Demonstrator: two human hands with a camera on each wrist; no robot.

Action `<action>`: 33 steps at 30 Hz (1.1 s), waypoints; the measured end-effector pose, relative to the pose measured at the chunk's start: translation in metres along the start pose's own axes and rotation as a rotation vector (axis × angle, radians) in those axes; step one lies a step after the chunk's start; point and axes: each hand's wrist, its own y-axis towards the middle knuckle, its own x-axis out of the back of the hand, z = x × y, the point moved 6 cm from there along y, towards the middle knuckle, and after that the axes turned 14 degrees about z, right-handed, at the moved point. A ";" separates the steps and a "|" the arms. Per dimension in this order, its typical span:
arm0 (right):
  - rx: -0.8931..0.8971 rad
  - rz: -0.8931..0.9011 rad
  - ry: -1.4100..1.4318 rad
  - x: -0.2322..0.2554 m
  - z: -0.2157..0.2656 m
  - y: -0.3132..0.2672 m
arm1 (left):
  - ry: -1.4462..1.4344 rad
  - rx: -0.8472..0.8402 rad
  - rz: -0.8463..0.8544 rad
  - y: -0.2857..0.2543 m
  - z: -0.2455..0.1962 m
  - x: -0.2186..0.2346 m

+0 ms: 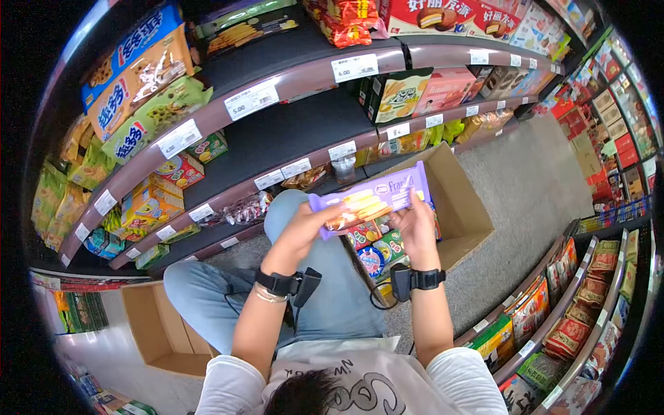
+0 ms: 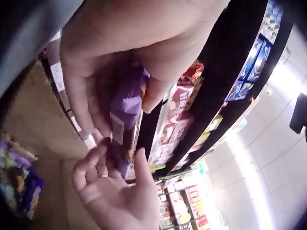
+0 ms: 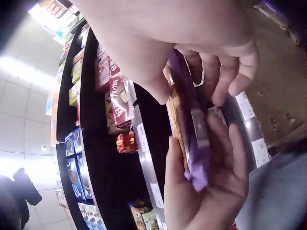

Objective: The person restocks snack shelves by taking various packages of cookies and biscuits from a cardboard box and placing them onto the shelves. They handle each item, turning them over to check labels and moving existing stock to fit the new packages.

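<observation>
Both hands, left hand (image 1: 302, 225) and right hand (image 1: 417, 223), gripped one purple biscuit packet (image 1: 370, 198) by its ends above one open cardboard box (image 1: 465, 220).

Grey shop floor (image 1: 532, 180), curved stocked shelves (image 1: 277, 90), bright ceiling lights (image 3: 19, 67)

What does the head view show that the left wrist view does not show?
Only the head view shows the open carton on the floor with more packs inside, the person's knees, the price labels on the shelves, and both wrist cameras. Only the left wrist view shows the pack's thin edge close up and a ring on a finger of the right hand. Both show the purple pack held by the left hand and the right hand, with shelves behind.
</observation>
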 end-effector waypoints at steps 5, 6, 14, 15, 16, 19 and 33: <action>0.016 0.065 -0.091 -0.033 0.004 -0.005 | -0.070 -0.039 -0.037 -0.039 -0.013 0.025; -0.003 0.078 -0.073 -0.037 -0.001 -0.005 | -0.094 -0.042 -0.061 -0.044 -0.012 0.032; -0.095 0.244 -0.142 -0.077 -0.018 -0.002 | -0.108 -0.135 -0.210 -0.064 -0.022 0.060; -0.110 0.251 -0.167 -0.081 -0.018 -0.003 | -0.089 -0.158 -0.246 -0.065 -0.023 0.064; -0.114 0.255 -0.192 -0.081 -0.020 -0.001 | -0.071 -0.181 -0.282 -0.065 -0.024 0.068; -0.095 0.211 -0.266 -0.085 -0.026 0.004 | 0.073 -0.309 -0.427 -0.064 -0.026 0.080; 0.212 0.393 -0.525 -0.152 -0.036 0.007 | 0.664 -0.546 -0.319 -0.041 -0.070 -0.002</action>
